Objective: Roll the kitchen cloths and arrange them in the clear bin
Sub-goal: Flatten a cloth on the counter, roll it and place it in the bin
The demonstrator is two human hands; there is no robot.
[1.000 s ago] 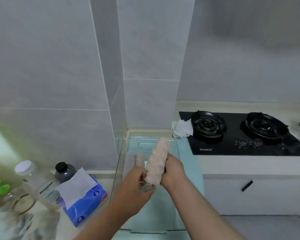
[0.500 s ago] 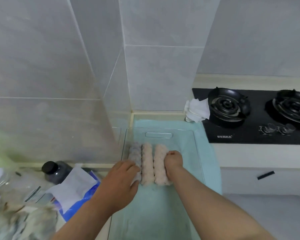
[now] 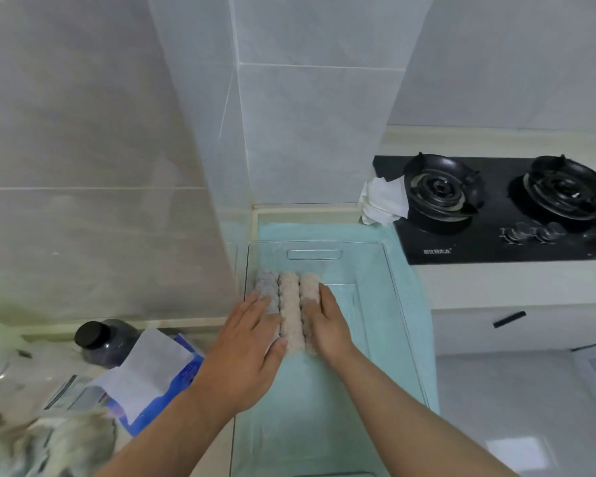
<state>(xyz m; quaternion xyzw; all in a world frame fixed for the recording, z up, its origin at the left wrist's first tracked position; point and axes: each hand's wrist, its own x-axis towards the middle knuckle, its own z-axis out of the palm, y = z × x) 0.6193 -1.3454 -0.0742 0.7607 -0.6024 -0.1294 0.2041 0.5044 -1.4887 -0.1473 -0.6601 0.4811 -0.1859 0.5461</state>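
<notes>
Pale tiled walls meet above a bench (image 3: 496,284) carrying a black hob (image 3: 503,208). Next, a clear bin (image 3: 375,304) sits on a mint cloth (image 3: 410,304). Inside, three rolled cloths (image 3: 291,304) lie side by side at the far left. Left hand (image 3: 245,356) and right hand (image 3: 327,321) press flat on them, fingers extended, grasping nothing.
</notes>
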